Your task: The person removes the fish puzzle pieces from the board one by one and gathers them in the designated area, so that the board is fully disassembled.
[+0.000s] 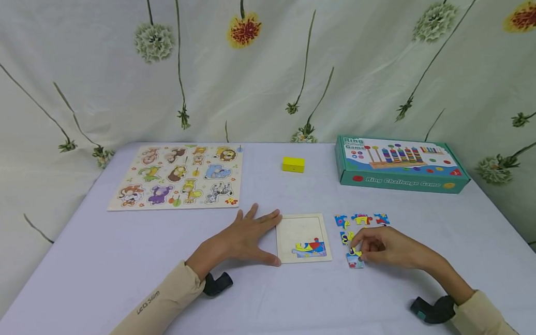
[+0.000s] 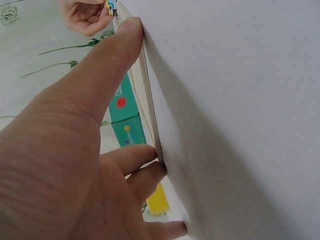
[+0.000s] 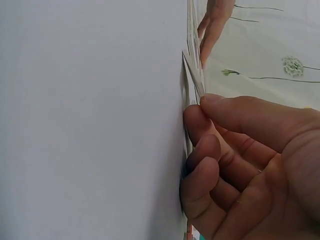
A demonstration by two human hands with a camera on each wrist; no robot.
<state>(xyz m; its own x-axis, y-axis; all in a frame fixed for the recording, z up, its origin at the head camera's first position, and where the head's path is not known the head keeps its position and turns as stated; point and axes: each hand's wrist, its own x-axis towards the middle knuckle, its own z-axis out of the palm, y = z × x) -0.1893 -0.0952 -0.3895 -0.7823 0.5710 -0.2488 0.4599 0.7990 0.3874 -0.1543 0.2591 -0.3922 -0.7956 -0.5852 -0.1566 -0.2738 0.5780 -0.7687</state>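
Observation:
A small square wooden puzzle tray lies in the middle of the table, with joined jigsaw pieces in its lower right corner. My left hand is spread at the tray's left side, its thumb and fingertips touching the edge. To the right of the tray, my right hand pinches a jigsaw piece between thumb and index finger, tilted off the table. Loose pieces lie around that hand, among them a yellow-and-red one and a light blue one; the hand may cover others.
An animal peg puzzle board lies at the back left. A yellow block sits at the back middle, and a green Ring Challenge Game box at the back right. Behind the table hangs a flowered curtain.

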